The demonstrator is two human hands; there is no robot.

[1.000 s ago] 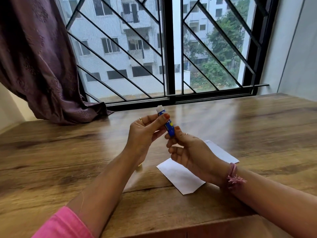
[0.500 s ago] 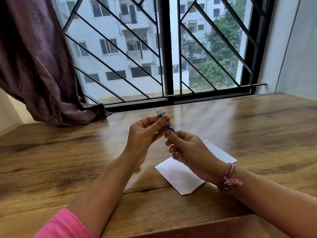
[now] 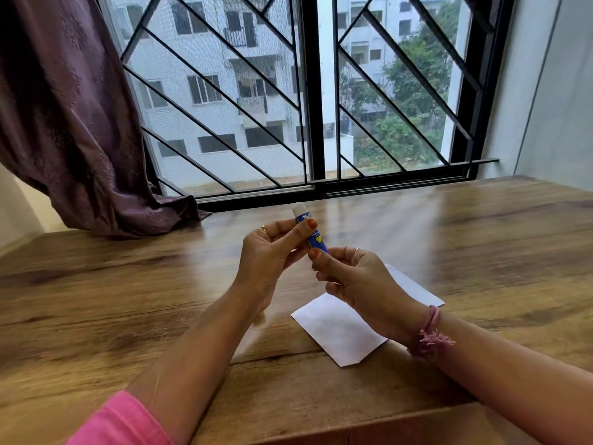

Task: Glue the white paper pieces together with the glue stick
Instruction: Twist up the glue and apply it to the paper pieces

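Observation:
A small blue glue stick (image 3: pixel 316 237) with a white tip pointing up and left is held above the wooden table (image 3: pixel 128 284). My left hand (image 3: pixel 269 255) pinches its upper part between thumb and fingers. My right hand (image 3: pixel 356 281) grips its lower end with thumb and fingertips. Under my right hand lies the white paper (image 3: pixel 337 329), flat on the table, partly hidden by the hand and wrist; I cannot tell how many pieces it is.
A barred window (image 3: pixel 311 91) runs along the table's far edge. A purple curtain (image 3: pixel 64 123) hangs at the left and rests on the table's back left corner. A grey wall (image 3: pixel 552 91) stands at the right.
Both hands stay on the glue stick at about the same place. My right thumb has slid up the tube's lower end, and the view has shifted slightly.

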